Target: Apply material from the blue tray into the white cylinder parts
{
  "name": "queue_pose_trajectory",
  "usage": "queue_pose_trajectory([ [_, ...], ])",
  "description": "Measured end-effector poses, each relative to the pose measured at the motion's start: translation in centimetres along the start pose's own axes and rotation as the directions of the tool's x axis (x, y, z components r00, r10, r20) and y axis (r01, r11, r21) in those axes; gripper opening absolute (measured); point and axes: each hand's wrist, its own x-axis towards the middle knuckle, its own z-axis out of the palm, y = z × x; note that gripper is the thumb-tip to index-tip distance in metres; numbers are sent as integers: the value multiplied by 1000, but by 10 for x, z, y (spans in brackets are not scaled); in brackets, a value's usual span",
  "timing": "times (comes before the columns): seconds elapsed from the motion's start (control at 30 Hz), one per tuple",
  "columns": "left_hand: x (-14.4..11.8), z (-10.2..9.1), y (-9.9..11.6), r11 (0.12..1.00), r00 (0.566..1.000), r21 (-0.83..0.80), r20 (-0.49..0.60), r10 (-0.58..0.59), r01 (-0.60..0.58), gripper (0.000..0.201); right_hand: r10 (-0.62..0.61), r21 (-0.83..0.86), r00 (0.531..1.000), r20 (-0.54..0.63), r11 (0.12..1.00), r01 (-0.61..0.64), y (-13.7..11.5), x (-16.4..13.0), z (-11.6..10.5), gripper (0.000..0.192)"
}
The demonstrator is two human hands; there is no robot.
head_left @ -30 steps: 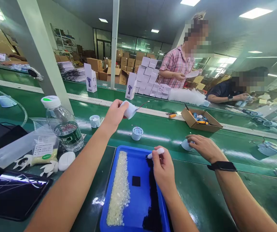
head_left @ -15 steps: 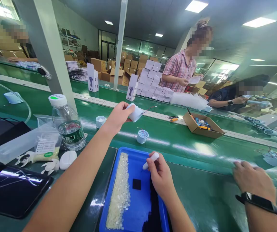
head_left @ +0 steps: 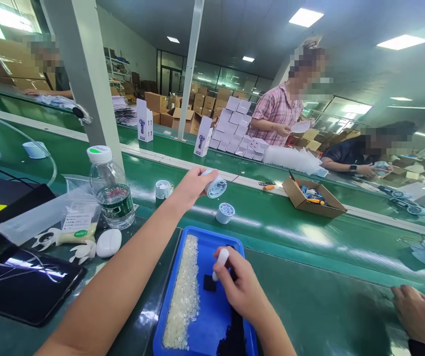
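My left hand (head_left: 193, 186) is closed around a light blue round plastic housing (head_left: 217, 188), its open ribbed face toward me, held above the green conveyor belt. A thin wire shows behind it. My right hand (head_left: 241, 284) grips a white pen-like tool (head_left: 221, 259), pointing down beside a small black square (head_left: 209, 283) in the blue tray (head_left: 240, 239); I cannot tell whether the tip touches it. Small clear rings (head_left: 183, 296) lie along the tray's left side, small black pieces (head_left: 233, 333) along the right. Another light blue housing (head_left: 225, 212) stands on the belt beyond the tray.
A water bottle (head_left: 114, 195), a white case (head_left: 108, 243) and a dark tablet (head_left: 25, 284) lie left. Farther off are a cardboard box of tools (head_left: 312, 197) and stacked white boxes (head_left: 234, 128). A co-worker's hand (head_left: 422, 314) rests at right; other people work across the belt.
My left hand has turned the housing so its ribbed face shows, and sits slightly lower. My right hand has brought the white tool down and left to the black square. The co-worker's hand moved right.
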Motion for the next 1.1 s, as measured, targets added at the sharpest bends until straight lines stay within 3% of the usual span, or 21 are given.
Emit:
queue_pose_trajectory([
  [0.07, 0, 7, -8, 997, 997, 11, 25, -74, 74, 30, -10, 27, 1000, -2, 1000, 10, -1, 1, 1, 6],
  [0.13, 0, 14, -17, 988, 988, 36, 51, -149, 147, 26, 7, 128, 983, -182, 992, 16, 0, 2, 1, 7],
  [0.23, -1, 23, -30, 977, 980, 95, 41, -196, 191, 25, 106, 277, 880, -462, 960, 30, 2, 4, -4, 11],
  [0.3, -1, 27, -35, 971, 980, 139, 27, -198, 192, 28, 185, 328, 817, -546, 945, 6, 3, 6, -7, 15],
  [0.4, -2, 30, -37, 969, 981, 167, 41, -191, 181, 30, 265, 346, 784, -561, 936, -69, 3, 10, -10, 21],
  [0.53, -5, 34, -34, 972, 979, 170, 94, -180, 162, 30, 315, 375, 782, -538, 920, -113, 2, 13, -9, 25],
  [0.97, -8, 36, -33, 973, 983, 185, 96, -155, 136, 34, 307, 377, 769, -561, 921, -92, 1, 13, -8, 25],
  [1.1, -11, 40, -35, 973, 975, 183, 146, -166, 138, 35, 306, 376, 780, -546, 922, -99, 2, 13, -9, 26],
])
